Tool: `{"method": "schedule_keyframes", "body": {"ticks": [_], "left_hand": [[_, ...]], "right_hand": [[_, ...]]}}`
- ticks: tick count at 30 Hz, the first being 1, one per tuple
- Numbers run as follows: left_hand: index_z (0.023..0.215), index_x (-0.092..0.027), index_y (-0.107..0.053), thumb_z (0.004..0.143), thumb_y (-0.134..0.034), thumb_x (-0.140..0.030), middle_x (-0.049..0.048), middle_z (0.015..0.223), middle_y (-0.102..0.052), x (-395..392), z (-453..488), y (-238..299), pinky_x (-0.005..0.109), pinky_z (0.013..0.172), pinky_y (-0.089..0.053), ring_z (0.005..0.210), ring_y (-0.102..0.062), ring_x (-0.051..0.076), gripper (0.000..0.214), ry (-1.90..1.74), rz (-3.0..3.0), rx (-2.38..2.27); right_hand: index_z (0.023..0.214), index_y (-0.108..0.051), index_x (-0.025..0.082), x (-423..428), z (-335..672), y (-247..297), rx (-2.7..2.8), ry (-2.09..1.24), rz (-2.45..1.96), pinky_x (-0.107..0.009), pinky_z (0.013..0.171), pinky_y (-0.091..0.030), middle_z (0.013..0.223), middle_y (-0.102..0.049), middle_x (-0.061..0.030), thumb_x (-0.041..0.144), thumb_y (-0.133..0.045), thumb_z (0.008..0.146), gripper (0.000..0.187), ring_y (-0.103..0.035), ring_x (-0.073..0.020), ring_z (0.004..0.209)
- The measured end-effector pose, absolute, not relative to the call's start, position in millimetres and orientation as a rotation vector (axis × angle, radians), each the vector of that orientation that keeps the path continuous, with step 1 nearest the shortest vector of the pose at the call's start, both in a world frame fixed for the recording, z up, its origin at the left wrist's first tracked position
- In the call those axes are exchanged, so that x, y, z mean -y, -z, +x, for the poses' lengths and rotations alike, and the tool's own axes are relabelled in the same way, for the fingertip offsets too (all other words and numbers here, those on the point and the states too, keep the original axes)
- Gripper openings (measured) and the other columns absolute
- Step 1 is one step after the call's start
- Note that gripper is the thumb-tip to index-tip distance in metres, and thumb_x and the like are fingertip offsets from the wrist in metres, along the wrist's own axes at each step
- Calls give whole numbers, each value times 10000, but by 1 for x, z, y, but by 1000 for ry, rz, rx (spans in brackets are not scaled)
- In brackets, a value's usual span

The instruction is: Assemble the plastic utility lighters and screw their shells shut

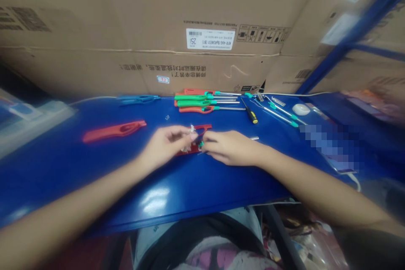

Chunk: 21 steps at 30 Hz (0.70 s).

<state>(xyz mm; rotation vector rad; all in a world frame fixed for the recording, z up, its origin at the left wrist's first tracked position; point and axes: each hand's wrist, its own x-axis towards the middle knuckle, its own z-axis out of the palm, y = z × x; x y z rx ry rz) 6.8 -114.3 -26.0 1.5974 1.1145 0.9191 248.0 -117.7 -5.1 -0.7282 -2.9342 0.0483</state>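
My left hand (169, 145) pinches a small whitish part (192, 129) between thumb and finger, above an opened red lighter housing (202, 127). From the right, my right hand (234, 147) bends its fingers over the same housing, against a small green piece (201, 145). What lies under those fingertips is hidden. Farther left, a loose red housing half (115, 130) rests on the blue table (152, 177), blurred. Several long-necked lighters in green (193, 103) and orange (196, 109) lie side by side beyond my hands, metal rods pointing right.
A screwdriver (251, 113) with a black and yellow handle lies right of the lighters. Loose metal rods with green ends (280, 117), a white rounded object (301, 109) and blue housing pieces (139, 99) are around. Cardboard boxes (142, 63) wall the back.
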Motion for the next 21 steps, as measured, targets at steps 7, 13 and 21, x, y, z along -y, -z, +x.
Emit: {"method": "schedule_keyframes", "body": {"ticks": [7,13,21], "left_hand": [[968,-133,-764,698,-853,-448,62,836,-766,115,10,27,262,643,-565,636,-663,135,424,-890,1468,-1050],[987,-131,-757,739,-828,-449,58,819,-759,113,9,28,254,636,-564,642,-662,133,409,-860,1486,-1038],[970,-146,-751,769,-779,-546,46,758,-739,113,8,23,245,584,-557,600,-642,136,449,-812,1565,-1071]], "right_hand": [[1091,-634,190,116,248,9,2947,12,-764,-267,549,-343,1077,-630,-74,212,-479,995,184,-559,-153,733],[1143,-618,202,115,250,12,2910,-84,-772,-267,577,-381,1113,-624,-71,211,-489,993,198,-566,-147,737],[1163,-600,183,116,249,2,2967,10,-743,-273,539,-326,1158,-619,-79,212,-477,990,214,-515,-136,702]]}}
